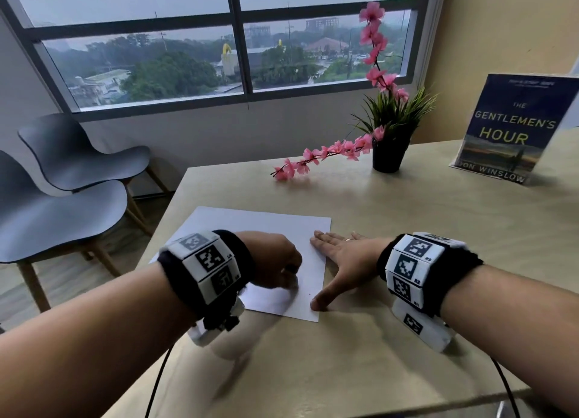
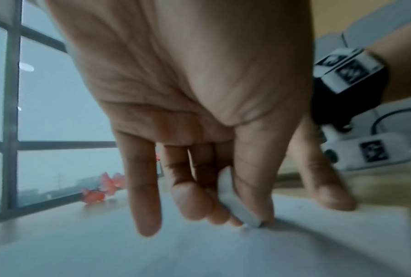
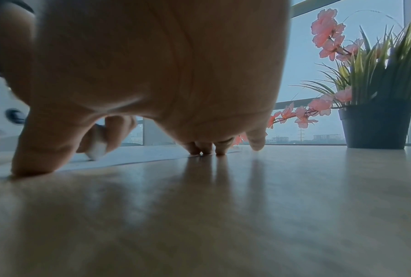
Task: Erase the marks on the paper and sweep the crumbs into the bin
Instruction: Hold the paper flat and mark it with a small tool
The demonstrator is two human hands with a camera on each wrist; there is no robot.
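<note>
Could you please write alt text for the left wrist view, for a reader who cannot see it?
Seen from the wrist, the left hand pinches a small white eraser between thumb and fingers, its tip on a white sheet of paper. Beyond it the right hand rests on the paper's edge, with pink flowers and a window behind.

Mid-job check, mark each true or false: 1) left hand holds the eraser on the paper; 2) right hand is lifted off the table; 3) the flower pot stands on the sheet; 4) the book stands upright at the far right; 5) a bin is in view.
1) True: the left hand pinches the small white eraser, its tip on the white paper sheet.
2) False: the right hand lies flat, fingers on the sheet's right edge.
3) False: the black flower pot stands on the wooden table, beyond the sheet.
4) True: blue paperback book.
5) False: none shows.
</note>
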